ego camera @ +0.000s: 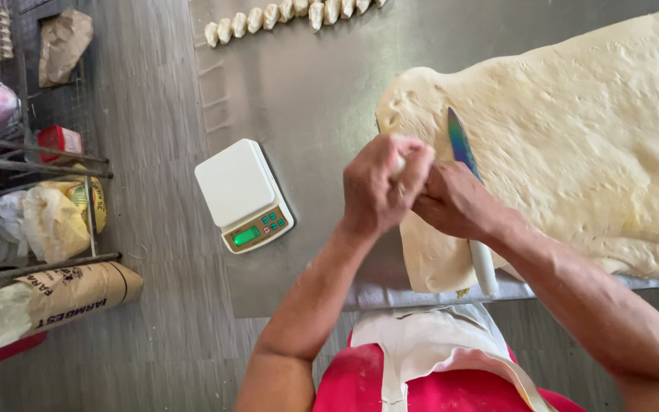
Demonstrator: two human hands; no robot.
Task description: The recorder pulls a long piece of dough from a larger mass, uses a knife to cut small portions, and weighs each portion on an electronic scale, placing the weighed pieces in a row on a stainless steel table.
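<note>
Shaping a small pale lump of dough (399,163) is the step in hand: the left hand (375,187) has its grip closed round the lump, above the steel bench (306,91), and the right hand (455,202) presses in against it, fingers curled. One iridescent-bladed, white-handled knife (463,145) lies on the one broad flattened dough sheet (573,137). One white digital scale (243,194) sits alongside. About eleven finished pieces (284,15) line the far edge. Judging by the scale, weighing seems due next.
</note>
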